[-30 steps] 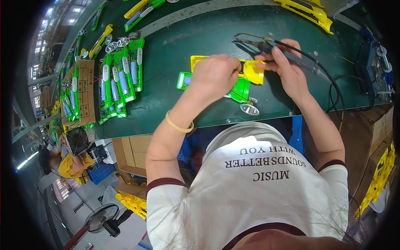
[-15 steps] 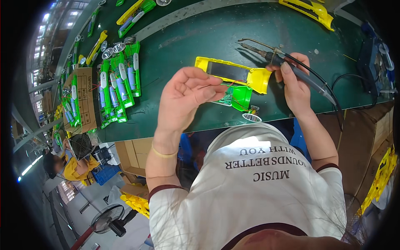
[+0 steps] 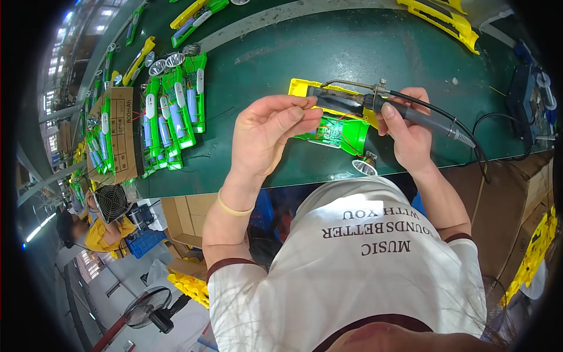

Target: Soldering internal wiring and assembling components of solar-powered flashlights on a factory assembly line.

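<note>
My right hand (image 3: 407,126) grips a soldering iron (image 3: 419,114) with a thin bent feed tube along it. Its tip end reaches left over a yellow casing half (image 3: 300,87) with a dark panel, close to my left fingertips. My left hand (image 3: 270,132) is closed in a pinch above the casing's left part; what sits between thumb and fingers is too small to make out. Just nearer to me lies a green casing half (image 3: 356,134) holding a circuit board (image 3: 331,132) and red wires, partly covered by my left fingers. A round reflector (image 3: 365,168) lies at its right end.
Several green lamp assemblies (image 3: 176,111) with batteries and reflectors lie on the left, beside a cardboard piece (image 3: 122,138). More yellow casings (image 3: 446,23) lie at the far right. A dark blue device (image 3: 522,88) stands at the right edge, with a cable. Another person (image 3: 105,232) sits lower left.
The soldering iron has moved left and nearer, from above the yellow casing to over it, close to my left fingertips. My left hand stays pinched. The whole view has shifted slightly.
</note>
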The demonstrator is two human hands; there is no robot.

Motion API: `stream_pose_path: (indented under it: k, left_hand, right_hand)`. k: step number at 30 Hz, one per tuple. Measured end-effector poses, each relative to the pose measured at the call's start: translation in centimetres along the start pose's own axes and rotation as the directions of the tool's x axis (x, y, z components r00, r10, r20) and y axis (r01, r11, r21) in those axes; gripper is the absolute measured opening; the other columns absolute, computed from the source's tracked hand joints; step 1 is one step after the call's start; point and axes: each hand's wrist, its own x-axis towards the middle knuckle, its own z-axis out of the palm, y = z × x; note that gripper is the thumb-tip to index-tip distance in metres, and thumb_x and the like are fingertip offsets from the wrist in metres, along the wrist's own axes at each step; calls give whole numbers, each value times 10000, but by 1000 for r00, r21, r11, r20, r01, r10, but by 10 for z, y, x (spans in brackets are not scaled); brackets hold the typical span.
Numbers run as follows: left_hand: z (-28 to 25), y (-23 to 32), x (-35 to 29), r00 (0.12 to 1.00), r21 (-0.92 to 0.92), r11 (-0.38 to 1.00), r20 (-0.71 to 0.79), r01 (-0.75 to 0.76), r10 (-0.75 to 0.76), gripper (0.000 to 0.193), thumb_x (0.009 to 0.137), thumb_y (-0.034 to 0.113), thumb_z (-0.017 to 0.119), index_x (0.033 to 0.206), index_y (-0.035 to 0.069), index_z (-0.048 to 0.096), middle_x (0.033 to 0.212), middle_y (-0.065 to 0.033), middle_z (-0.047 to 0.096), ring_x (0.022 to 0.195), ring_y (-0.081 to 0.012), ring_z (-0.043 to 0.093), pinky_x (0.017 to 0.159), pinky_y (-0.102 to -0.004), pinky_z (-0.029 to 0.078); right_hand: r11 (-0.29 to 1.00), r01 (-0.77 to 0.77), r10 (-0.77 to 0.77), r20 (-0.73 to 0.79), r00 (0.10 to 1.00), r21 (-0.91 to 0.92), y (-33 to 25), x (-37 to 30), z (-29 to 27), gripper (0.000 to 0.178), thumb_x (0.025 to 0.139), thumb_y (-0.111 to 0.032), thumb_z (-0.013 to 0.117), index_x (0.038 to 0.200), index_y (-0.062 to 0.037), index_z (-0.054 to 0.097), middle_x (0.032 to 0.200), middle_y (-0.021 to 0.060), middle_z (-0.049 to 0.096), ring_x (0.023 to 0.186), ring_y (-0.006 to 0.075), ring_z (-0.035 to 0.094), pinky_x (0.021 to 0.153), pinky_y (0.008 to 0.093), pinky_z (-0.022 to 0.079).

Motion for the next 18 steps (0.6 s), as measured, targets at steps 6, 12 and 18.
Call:
stream_pose_path:
  k: [6,12,18]
  left_hand:
    - [-18,9,16,999,437,898,19,-54,51,99,793,27,604,882,-16,607,815,-129,639,676,-184,618,569,-254,501]
    - [-24,12,46,871,881,-56,473,-470,134,83,706,38,638,786,35,656,708,-88,528,660,-206,529,588,-295,440]
    - [-17,17,50,894,886,-122,447,-448,-34,84,687,57,650,767,29,655,715,-90,462,686,-224,512,617,-316,440]
  right_hand:
    - [999,-9,10,31,999,-38,1,4,7,236,839,-58,569,960,-50,366,743,58,531,583,85,504,510,207,422]
    - [991,-31,38,56,998,-129,10,4,7,232,832,-30,572,945,-49,371,738,42,522,584,66,495,511,191,415]
    - [985,-6,21,81,996,-174,15,2,7,231,830,-30,575,933,-54,368,730,31,522,578,46,482,500,174,392]
